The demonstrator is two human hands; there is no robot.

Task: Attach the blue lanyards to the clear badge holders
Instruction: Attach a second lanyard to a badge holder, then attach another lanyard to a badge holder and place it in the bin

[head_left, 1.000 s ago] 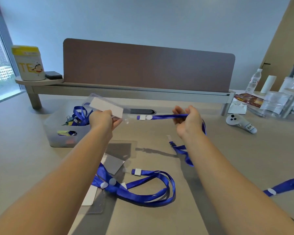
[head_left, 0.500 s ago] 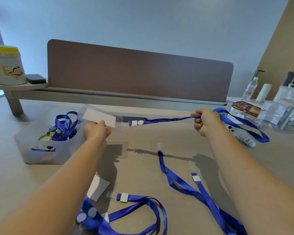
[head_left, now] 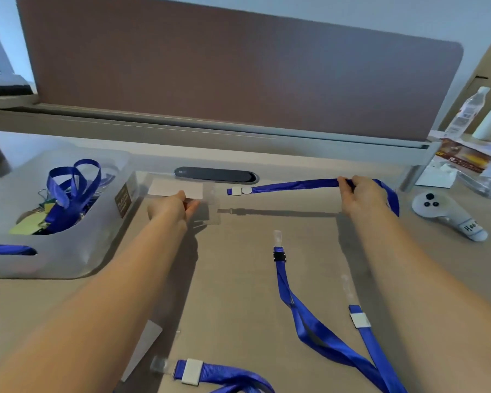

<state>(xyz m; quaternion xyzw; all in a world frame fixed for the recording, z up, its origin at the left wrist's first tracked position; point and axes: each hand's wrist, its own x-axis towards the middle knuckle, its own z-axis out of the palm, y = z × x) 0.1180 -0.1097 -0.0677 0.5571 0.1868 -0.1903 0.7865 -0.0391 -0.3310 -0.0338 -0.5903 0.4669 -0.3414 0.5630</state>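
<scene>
Left hand (head_left: 173, 207): closed in a pinch on the near edge of a clear holder (head_left: 182, 194), held just above the worktop (head_left: 238, 279). A white card (head_left: 175, 190) is seen inside the holder.

Right hand (head_left: 359, 195): closed around a blue lanyard (head_left: 295, 185), held off the worktop. The strap is stretched left from the fist, ending in a white clip and round snap (head_left: 240, 191) just right of the holder; whether the two touch cannot be told. The rest of the strap is looped round the far side of the right hand.

Near the arms: a second lanyard (head_left: 323, 333) is laid flat between them, its two ends pointing far. A third lanyard (head_left: 219, 377) is cut off by the near edge, with a clear tab at its left end. A white card (head_left: 145, 347) lies partly under the left forearm.

Left: a frosted bin (head_left: 68, 251) holding more blue lanyards and binder clips.

Right: a white controller (head_left: 448, 217) on the worktop; beyond it, a bottle (head_left: 466, 112) and packaging, blurred.

Far: a dark cable slot (head_left: 214, 175) set in the worktop, backed by a brown divider (head_left: 238, 66).
</scene>
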